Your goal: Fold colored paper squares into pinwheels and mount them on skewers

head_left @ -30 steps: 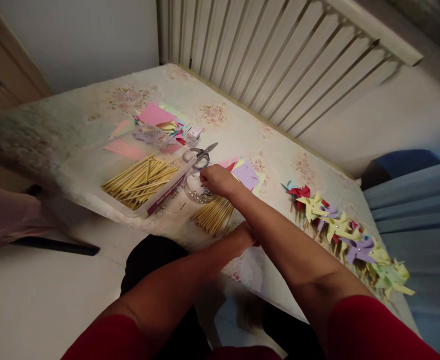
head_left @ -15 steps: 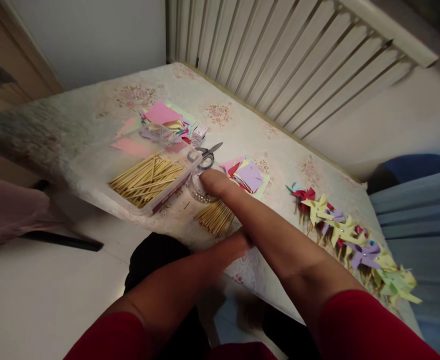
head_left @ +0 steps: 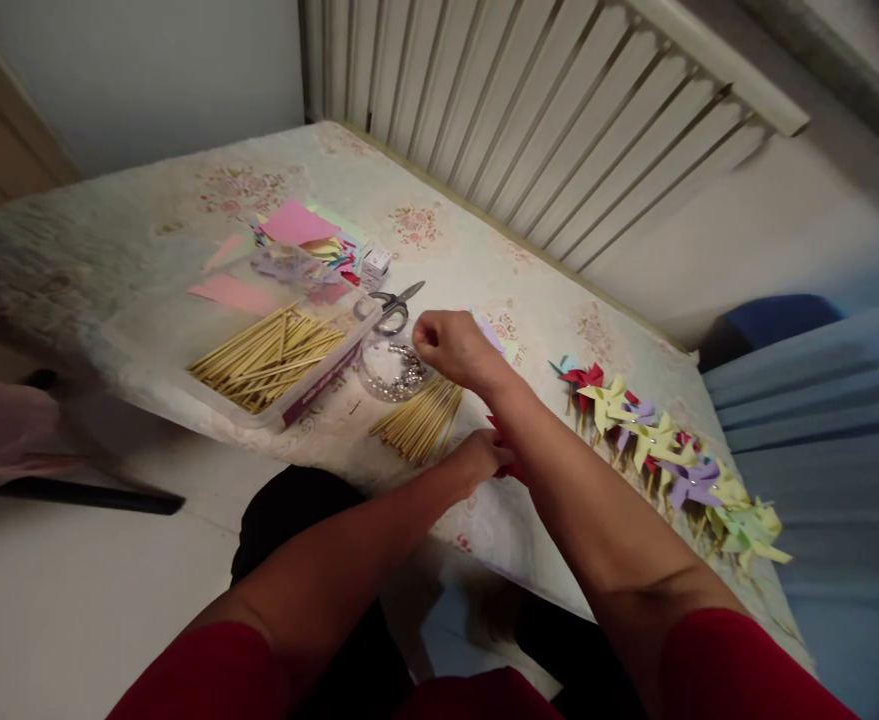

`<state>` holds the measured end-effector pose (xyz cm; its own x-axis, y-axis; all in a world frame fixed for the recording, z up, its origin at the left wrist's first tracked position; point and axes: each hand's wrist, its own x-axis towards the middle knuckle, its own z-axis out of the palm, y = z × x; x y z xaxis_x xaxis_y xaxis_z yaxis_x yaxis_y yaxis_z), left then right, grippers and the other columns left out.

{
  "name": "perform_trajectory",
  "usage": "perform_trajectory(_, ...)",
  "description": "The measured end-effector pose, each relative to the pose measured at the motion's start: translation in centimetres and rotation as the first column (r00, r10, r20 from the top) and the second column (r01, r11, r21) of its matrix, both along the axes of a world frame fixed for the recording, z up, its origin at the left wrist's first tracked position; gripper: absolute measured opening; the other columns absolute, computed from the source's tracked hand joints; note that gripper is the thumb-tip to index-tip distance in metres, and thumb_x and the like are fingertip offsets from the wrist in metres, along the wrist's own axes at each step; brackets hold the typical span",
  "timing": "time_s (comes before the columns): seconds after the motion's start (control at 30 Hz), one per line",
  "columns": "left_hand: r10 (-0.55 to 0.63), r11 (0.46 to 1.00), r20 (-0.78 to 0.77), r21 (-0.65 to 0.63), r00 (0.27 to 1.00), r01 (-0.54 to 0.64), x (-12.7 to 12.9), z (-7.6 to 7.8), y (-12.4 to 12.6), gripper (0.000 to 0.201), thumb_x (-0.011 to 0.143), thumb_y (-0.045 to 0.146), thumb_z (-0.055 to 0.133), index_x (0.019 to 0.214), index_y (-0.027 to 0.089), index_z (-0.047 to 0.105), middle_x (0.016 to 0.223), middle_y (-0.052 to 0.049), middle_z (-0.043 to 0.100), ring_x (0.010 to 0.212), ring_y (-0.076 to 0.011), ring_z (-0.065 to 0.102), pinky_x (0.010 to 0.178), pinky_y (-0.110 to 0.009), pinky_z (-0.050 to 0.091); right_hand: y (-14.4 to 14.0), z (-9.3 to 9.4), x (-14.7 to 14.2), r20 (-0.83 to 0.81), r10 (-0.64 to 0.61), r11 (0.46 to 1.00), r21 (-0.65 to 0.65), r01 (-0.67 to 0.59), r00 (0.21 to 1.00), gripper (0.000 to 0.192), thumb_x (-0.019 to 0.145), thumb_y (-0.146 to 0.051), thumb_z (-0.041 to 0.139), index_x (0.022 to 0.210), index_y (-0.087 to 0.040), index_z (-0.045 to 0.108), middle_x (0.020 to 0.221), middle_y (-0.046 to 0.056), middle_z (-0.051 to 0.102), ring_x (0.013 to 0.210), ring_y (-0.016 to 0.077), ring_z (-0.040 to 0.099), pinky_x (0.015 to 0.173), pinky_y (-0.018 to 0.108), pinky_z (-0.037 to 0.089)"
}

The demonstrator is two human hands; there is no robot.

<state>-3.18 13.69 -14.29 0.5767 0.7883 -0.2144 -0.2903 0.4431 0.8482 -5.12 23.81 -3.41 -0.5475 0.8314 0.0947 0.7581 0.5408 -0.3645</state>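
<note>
My right hand (head_left: 450, 345) is closed, its fingers curled together above the table. Whatever is in its fingertips, if anything, is too small or hidden to name. Just left of it sits a round clear dish (head_left: 370, 388) of shiny pins (head_left: 401, 378). My left hand (head_left: 484, 456) grips a red paper pinwheel piece (head_left: 512, 468), which my right forearm partly covers. Between the dish and my left hand lies a bundle of thin wooden sticks (head_left: 420, 420). A stack of coloured paper (head_left: 491, 330) is mostly hidden behind my right hand.
A clear plastic box (head_left: 289, 412) of wooden sticks (head_left: 266, 355) stands on the left. Scissors (head_left: 394, 305), a small white box (head_left: 375, 264) and paper scraps (head_left: 296, 222) lie behind it. Finished pinwheels (head_left: 653, 440) line the right side of the flowered tablecloth (head_left: 439, 268).
My right hand has come out of the pin dish and moved right, closed, so the pins now show. The red paper in my left hand has come into view.
</note>
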Motion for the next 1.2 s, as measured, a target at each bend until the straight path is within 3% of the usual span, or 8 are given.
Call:
perform_trajectory(0.1,0.049,0.997,-0.031,-0.061,0.998,-0.051,0.5,-0.5,0.3,0.011,0.069,0.021,0.069,0.076,0.016,0.063,0.065,-0.003,0.060,0.064,-0.0168,0.057,0.058,-0.031,0.041,-3.3,2.3,5.0,-0.276,-0.177,0.980,0.040,0.195,0.945,0.012,0.074,-0.014,0.052,0.070,-0.018,0.062,0.065,-0.002,0.060,0.061,0.0107,0.050,0.063,0.024,0.039)
perform_trajectory(0.2,0.093,0.990,-0.078,-0.102,0.993,-0.101,0.4,-0.6,0.6,0.012,0.068,0.017,0.067,0.079,0.015,0.061,0.070,-0.001,0.061,0.062,-0.0121,0.054,0.058,-0.026,0.040,-7.5,2.2,11.2,-0.409,-0.432,0.874,0.029,0.485,0.804,0.007,0.072,-0.021,0.056,0.071,-0.018,0.062,0.064,-0.001,0.060,0.060,0.0125,0.052,0.062,0.026,0.040)
perform_trajectory(0.3,0.098,0.992,-0.039,-0.082,0.994,-0.100,0.2,-0.6,0.9,0.015,0.070,0.019,0.067,0.083,0.014,0.062,0.073,-0.001,0.062,0.062,-0.0104,0.054,0.060,-0.024,0.040,-12.2,-0.9,16.7,-0.387,-0.673,0.696,-0.045,0.716,0.630,0.011,0.071,-0.029,0.059,0.068,-0.019,0.061,0.061,-0.001,0.058,0.057,0.0137,0.051,0.059,0.027,0.039)
perform_trajectory(0.37,0.123,0.988,-0.013,-0.090,0.992,-0.124,0.1,-0.7,1.0,0.018,0.070,0.021,0.069,0.083,0.013,0.062,0.073,-0.001,0.062,0.062,-0.0096,0.054,0.061,-0.023,0.040,-15.4,-4.3,18.9,-0.343,-0.741,0.639,-0.098,0.763,0.577,0.015,0.071,-0.032,0.058,0.066,-0.019,0.061,0.058,-0.001,0.056,0.055,0.0142,0.050,0.056,0.027,0.038)
perform_trajectory(0.5,0.143,0.985,0.000,-0.099,0.990,-0.143,0.3,-1.0,1.1,0.017,0.068,0.020,0.070,0.081,0.012,0.063,0.068,-0.001,0.062,0.058,-0.0092,0.052,0.058,-0.023,0.037,-20.3,-10.6,19.9,-0.200,-0.694,0.719,-0.154,0.677,0.692,0.018,0.077,-0.030,0.052,0.065,-0.019,0.060,0.060,0.000,0.058,0.058,0.0150,0.052,0.058,0.026,0.039)
perform_trajectory(0.6,0.143,0.987,0.020,-0.075,0.990,-0.141,0.3,-1.1,1.1,0.014,0.068,0.020,0.070,0.079,0.013,0.065,0.066,0.000,0.062,0.057,-0.0092,0.051,0.057,-0.023,0.036,-21.8,-12.4,19.2,-0.098,-0.587,0.810,-0.096,0.579,0.804,0.016,0.081,-0.022,0.048,0.070,-0.019,0.060,0.069,0.002,0.060,0.065,0.0153,0.055,0.065,0.026,0.040)
perform_trajectory(0.8,0.135,0.989,0.048,-0.074,0.990,-0.131,0.3,-1.2,1.3,0.016,0.066,0.023,0.072,0.077,0.013,0.065,0.064,0.000,0.061,0.056,-0.0093,0.050,0.057,-0.024,0.036,-20.9,-11.4,19.1,0.003,-0.498,0.864,-0.091,0.496,0.867,0.019,0.079,-0.010,0.047,0.066,-0.019,0.057,0.070,0.001,0.057,0.068,0.0144,0.053,0.067,0.024,0.038)
perform_trajectory(1.2,0.107,0.994,0.103,-0.029,0.989,-0.104,0.4,-1.1,1.5,0.021,0.066,0.027,0.071,0.081,0.013,0.065,0.070,0.001,0.062,0.059,-0.0087,0.050,0.059,-0.023,0.035,-20.7,-10.6,18.1,0.132,-0.610,0.778,-0.087,0.622,0.781,0.015,0.077,-0.008,0.055,0.069,-0.018,0.063,0.073,0.004,0.063,0.070,0.0158,0.057,0.069,0.025,0.039)
